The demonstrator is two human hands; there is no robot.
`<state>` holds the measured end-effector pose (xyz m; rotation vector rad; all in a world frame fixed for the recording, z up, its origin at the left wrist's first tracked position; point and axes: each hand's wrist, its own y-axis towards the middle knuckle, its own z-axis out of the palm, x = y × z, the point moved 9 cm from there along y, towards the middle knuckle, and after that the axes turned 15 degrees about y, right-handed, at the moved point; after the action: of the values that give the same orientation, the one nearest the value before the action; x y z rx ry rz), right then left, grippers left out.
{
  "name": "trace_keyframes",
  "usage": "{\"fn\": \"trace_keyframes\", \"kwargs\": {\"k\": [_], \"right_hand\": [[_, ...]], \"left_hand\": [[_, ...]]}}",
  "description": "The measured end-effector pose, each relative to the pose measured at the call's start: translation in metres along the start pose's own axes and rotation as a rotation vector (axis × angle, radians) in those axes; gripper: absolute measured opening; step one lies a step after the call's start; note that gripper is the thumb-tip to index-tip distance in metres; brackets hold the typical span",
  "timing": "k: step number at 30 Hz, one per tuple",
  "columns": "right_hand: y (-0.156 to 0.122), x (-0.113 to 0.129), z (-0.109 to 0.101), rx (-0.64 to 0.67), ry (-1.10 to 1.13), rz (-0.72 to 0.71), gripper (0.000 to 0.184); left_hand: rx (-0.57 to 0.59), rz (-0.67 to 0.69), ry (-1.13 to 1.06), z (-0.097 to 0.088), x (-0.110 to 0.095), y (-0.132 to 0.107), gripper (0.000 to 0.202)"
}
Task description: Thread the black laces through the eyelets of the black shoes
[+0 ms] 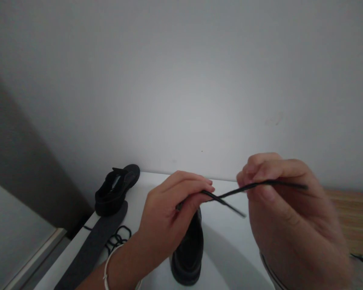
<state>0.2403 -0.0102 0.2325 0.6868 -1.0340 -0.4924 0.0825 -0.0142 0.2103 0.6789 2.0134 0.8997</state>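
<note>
A black shoelace (pixel 233 191) runs between my two hands, above the white table. My left hand (pixel 175 205) pinches it between thumb and fingers, and one lace end sticks out to the lower right, crossing the other strand. My right hand (pixel 278 201) is closed on the lace too, its tip pointing right past the thumb. Below my left hand stands a black shoe (pixel 187 257), its front part hidden behind the hand.
At the table's far left corner lies a second black shoe (pixel 110 193), beside a dark grey flat strip (pixel 90 249). A coiled black lace (pixel 118 237) rests near my left wrist. The white table (pixel 224 241) meets a plain wall (pixel 181 88). Wooden boards (pixel 357 221) show at right.
</note>
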Motion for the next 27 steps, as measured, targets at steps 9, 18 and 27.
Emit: {"fn": "trace_keyframes", "kwargs": {"k": [9, 18, 27], "right_hand": [[-0.014, -0.036, -0.11, -0.377, 0.265, 0.157, 0.009], [-0.064, -0.072, -0.219, -0.615, 0.104, 0.107, 0.023], [-0.098, -0.082, -0.267, -0.7, 0.014, 0.035, 0.025]], "left_hand": [[-0.31, -0.539, -0.622, -0.032, 0.139, -0.034, 0.019], [-0.437, -0.747, -0.506, -0.053, 0.222, -0.093, 0.024], [-0.473, -0.795, -0.366, -0.062, 0.244, -0.122, 0.023]]}}
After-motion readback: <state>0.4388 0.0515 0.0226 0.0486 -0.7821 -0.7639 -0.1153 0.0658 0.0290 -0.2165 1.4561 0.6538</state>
